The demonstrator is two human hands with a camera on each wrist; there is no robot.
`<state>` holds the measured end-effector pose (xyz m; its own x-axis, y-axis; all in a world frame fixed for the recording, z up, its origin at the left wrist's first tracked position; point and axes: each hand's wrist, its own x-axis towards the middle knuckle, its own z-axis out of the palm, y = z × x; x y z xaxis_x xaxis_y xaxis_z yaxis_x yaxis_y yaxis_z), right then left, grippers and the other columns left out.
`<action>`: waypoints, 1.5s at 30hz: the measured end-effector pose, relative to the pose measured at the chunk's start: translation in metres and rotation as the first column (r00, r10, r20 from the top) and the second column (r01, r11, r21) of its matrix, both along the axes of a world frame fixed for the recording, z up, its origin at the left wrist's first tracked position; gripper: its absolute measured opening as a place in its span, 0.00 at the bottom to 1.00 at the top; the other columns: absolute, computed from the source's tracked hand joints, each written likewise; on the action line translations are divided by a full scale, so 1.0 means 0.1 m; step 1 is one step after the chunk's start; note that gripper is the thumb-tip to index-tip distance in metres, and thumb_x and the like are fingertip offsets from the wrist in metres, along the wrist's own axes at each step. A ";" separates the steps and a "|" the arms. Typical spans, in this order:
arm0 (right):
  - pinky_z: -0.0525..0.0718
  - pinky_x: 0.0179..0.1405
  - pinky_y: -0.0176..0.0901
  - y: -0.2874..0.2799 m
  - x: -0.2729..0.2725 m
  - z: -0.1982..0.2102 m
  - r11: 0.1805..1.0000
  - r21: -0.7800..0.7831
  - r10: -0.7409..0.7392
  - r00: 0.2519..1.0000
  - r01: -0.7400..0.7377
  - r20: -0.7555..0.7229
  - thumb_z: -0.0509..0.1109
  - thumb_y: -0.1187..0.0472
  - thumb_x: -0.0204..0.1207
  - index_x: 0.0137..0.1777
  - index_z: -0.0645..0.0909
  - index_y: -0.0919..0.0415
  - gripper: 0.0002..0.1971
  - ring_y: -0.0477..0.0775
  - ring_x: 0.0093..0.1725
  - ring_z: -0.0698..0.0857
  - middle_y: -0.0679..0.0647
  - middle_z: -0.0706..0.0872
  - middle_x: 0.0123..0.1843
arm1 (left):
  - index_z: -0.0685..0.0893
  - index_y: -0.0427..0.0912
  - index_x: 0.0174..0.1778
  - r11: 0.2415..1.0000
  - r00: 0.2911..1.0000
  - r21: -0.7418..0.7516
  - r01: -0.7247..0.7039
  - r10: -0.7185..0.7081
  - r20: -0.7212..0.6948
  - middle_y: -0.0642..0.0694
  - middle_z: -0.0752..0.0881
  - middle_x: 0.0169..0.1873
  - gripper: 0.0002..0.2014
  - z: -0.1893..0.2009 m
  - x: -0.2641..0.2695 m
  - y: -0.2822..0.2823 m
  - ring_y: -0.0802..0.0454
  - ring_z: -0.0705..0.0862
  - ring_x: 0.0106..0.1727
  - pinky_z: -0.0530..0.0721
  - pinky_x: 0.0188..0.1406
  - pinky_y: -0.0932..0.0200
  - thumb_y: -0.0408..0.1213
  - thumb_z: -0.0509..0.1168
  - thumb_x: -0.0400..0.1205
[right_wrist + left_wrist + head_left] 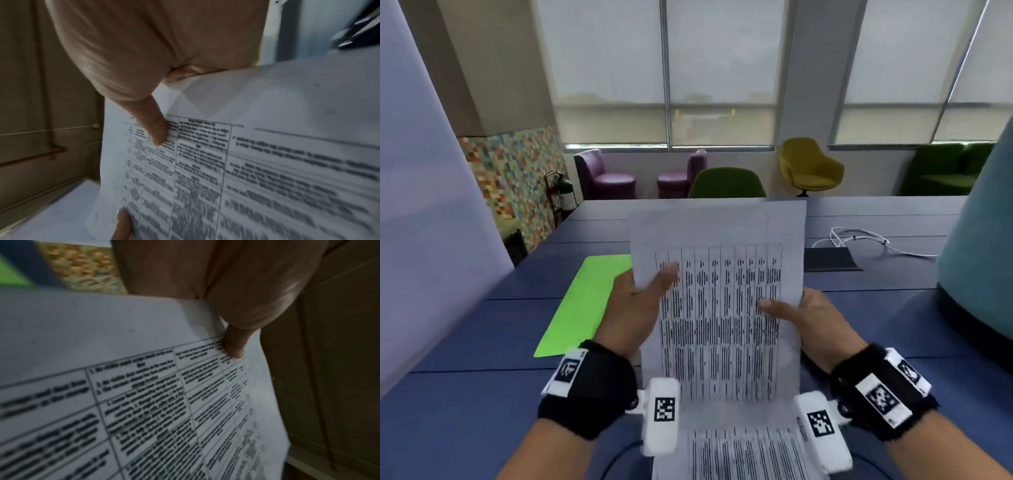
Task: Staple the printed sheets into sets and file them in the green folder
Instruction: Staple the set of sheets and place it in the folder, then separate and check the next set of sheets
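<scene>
Green folder [582,301], seemingly blue table [482,394].

Left wrist band: a wide black fuzzy fabric strap [589,390] wrapped round the bare forearm, with a white tag on top carrying a black square marker.
Left wrist camera: a white rounded plastic housing [662,416] on the inner side of the strap, printed with a black-and-white square code; a thin dark cable runs from beneath it.
Right wrist band: a matching black fuzzy strap [881,394] bearing two white tags with black pixel markers.
Right wrist camera: a white rounded housing [822,431] with one square code.
Sleeves: forearms bare.
</scene>
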<state>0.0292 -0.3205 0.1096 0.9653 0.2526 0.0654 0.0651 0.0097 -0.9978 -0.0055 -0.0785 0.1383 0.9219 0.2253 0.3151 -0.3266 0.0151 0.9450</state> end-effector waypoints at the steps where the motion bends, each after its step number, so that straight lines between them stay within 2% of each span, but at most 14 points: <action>1: 0.91 0.49 0.50 0.04 -0.07 0.18 0.998 0.044 -0.038 0.995 0.034 0.090 0.84 0.54 0.61 0.48 0.90 0.65 0.19 0.58 0.47 0.93 0.56 0.95 0.46 | 0.87 0.53 0.43 0.999 0.995 0.047 -0.015 0.010 0.100 0.66 0.91 0.36 0.07 0.23 -0.06 -0.03 0.72 0.88 0.43 0.83 0.45 0.76 0.35 0.70 0.80; 4: 0.85 0.33 0.32 0.11 -0.26 0.58 0.978 0.177 -0.162 0.934 0.109 0.318 0.76 0.68 0.70 0.40 0.89 0.60 0.03 0.40 0.32 0.90 0.44 0.93 0.32 | 0.89 0.61 0.38 0.994 0.944 0.081 -0.073 0.043 0.328 0.74 0.88 0.35 0.09 0.65 -0.22 -0.07 0.78 0.86 0.43 0.79 0.45 0.80 0.38 0.74 0.72; 6: 0.89 0.38 0.37 0.09 -0.27 0.55 0.974 0.209 -0.164 0.920 0.092 0.356 0.78 0.63 0.67 0.36 0.92 0.57 0.02 0.42 0.36 0.91 0.46 0.94 0.36 | 0.89 0.72 0.36 0.992 0.929 0.106 -0.076 0.031 0.369 0.77 0.87 0.34 0.17 0.65 -0.25 -0.10 0.79 0.85 0.42 0.78 0.44 0.82 0.37 0.73 0.70; 9: 0.88 0.57 0.67 -0.03 -0.10 -0.07 0.991 -0.017 -0.124 0.973 0.130 0.197 0.85 0.42 0.59 0.46 0.92 0.60 0.23 0.67 0.49 0.92 0.63 0.94 0.48 | 0.91 0.57 0.35 0.994 0.991 0.106 -0.024 0.010 0.131 0.70 0.89 0.31 0.10 0.07 -0.16 -0.06 0.75 0.87 0.38 0.82 0.40 0.77 0.33 0.76 0.71; 11: 0.84 0.59 0.75 -0.08 -0.06 -0.52 0.963 -0.266 -0.054 0.998 0.044 -0.031 0.82 0.38 0.63 0.49 0.88 0.66 0.30 0.66 0.49 0.90 0.63 0.92 0.49 | 0.90 0.50 0.41 0.988 0.984 0.139 0.070 -0.046 -0.171 0.61 0.92 0.35 0.06 -0.57 -0.11 0.04 0.64 0.89 0.42 0.86 0.45 0.66 0.37 0.78 0.71; 15: 0.92 0.49 0.48 -0.07 -0.06 -1.00 0.959 -0.283 -0.041 0.974 -0.024 -0.221 0.70 0.62 0.82 0.55 0.86 0.66 0.08 0.55 0.49 0.92 0.60 0.92 0.51 | 0.90 0.42 0.48 0.954 0.860 0.227 0.196 -0.056 -0.507 0.51 0.93 0.43 0.07 -1.40 -0.07 0.16 0.47 0.91 0.52 0.86 0.45 0.61 0.41 0.71 0.80; 20: 0.78 0.19 0.41 0.20 0.34 -0.66 0.951 -0.208 -0.245 0.968 0.229 -0.053 0.64 0.59 0.87 0.54 0.83 0.62 0.08 0.54 0.26 0.81 0.59 0.85 0.38 | 0.81 0.37 0.58 0.992 0.894 0.098 -0.085 0.119 -0.433 0.40 0.86 0.40 0.11 -1.09 0.43 0.07 0.46 0.87 0.29 0.86 0.27 0.52 0.40 0.62 0.86; 26: 0.70 0.13 0.34 0.35 0.79 -0.16 0.926 -0.169 -0.339 0.940 0.339 0.028 0.65 0.59 0.86 0.52 0.82 0.64 0.09 0.53 0.26 0.75 0.60 0.82 0.39 | 0.81 0.32 0.56 0.963 0.927 0.208 -0.173 0.230 -0.296 0.42 0.81 0.30 0.13 -0.63 0.86 0.09 0.49 0.78 0.20 0.75 0.18 0.63 0.39 0.59 0.87; 28: 0.76 0.14 0.36 0.34 0.84 -0.11 0.900 -0.179 -0.397 0.917 0.398 0.046 0.67 0.57 0.85 0.49 0.79 0.63 0.09 0.50 0.23 0.79 0.56 0.82 0.39 | 0.77 0.36 0.65 0.963 0.916 0.216 -0.161 0.227 -0.331 0.40 0.86 0.45 0.17 -0.63 0.95 0.15 0.46 0.87 0.31 0.84 0.25 0.59 0.44 0.63 0.86; 30: 0.88 0.29 0.46 0.29 0.87 -0.22 0.860 -0.281 -0.444 0.896 0.426 0.000 0.69 0.51 0.83 0.57 0.76 0.61 0.13 0.50 0.32 0.85 0.54 0.83 0.45 | 0.63 0.42 0.79 0.954 0.864 0.270 -0.130 0.243 -0.441 0.39 0.83 0.63 0.33 -0.72 0.98 0.25 0.38 0.87 0.56 0.88 0.53 0.45 0.50 0.67 0.82; 33: 0.83 0.62 0.53 0.12 0.82 -0.60 0.735 -0.573 -0.451 0.892 0.363 -0.013 0.71 0.46 0.79 0.73 0.70 0.60 0.28 0.63 0.63 0.83 0.60 0.80 0.69 | 0.64 0.40 0.80 0.853 0.807 0.517 -0.068 0.351 -0.474 0.39 0.80 0.71 0.34 -0.98 0.83 0.38 0.40 0.81 0.68 0.78 0.69 0.49 0.48 0.68 0.81; 37: 0.83 0.57 0.48 0.12 0.59 -0.85 0.600 -0.760 -0.250 0.961 0.247 0.115 0.73 0.48 0.78 0.55 0.82 0.58 0.15 0.57 0.55 0.86 0.56 0.88 0.57 | 0.87 0.48 0.50 0.696 0.874 0.717 0.042 0.321 -0.364 0.47 0.90 0.52 0.08 -1.23 0.55 0.39 0.48 0.87 0.53 0.84 0.57 0.55 0.46 0.72 0.78; 41: 0.85 0.57 0.44 0.39 0.37 -0.86 0.553 -0.826 0.172 0.985 -0.106 -0.011 0.79 0.42 0.71 0.56 0.85 0.54 0.20 0.49 0.55 0.86 0.48 0.87 0.55 | 0.78 0.51 0.72 0.456 0.850 0.795 0.400 0.141 -0.508 0.53 0.80 0.70 0.36 -1.30 0.36 0.29 0.53 0.79 0.67 0.78 0.70 0.52 0.60 0.75 0.69; 45: 0.81 0.65 0.45 0.57 0.35 -0.86 0.387 -0.901 0.280 0.956 -0.195 -0.086 0.83 0.39 0.64 0.69 0.78 0.51 0.36 0.51 0.65 0.82 0.49 0.82 0.66 | 0.70 0.57 0.76 0.187 0.811 0.844 0.502 0.238 -0.535 0.52 0.72 0.73 0.48 -1.29 0.31 0.18 0.48 0.71 0.74 0.71 0.75 0.44 0.68 0.76 0.60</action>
<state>0.0642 -0.2636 0.0233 0.8595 0.4256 -0.2831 0.2789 -0.8546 -0.4381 0.0260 -0.0605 0.0095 0.9554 -0.0384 -0.2927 0.0274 -0.9757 0.2176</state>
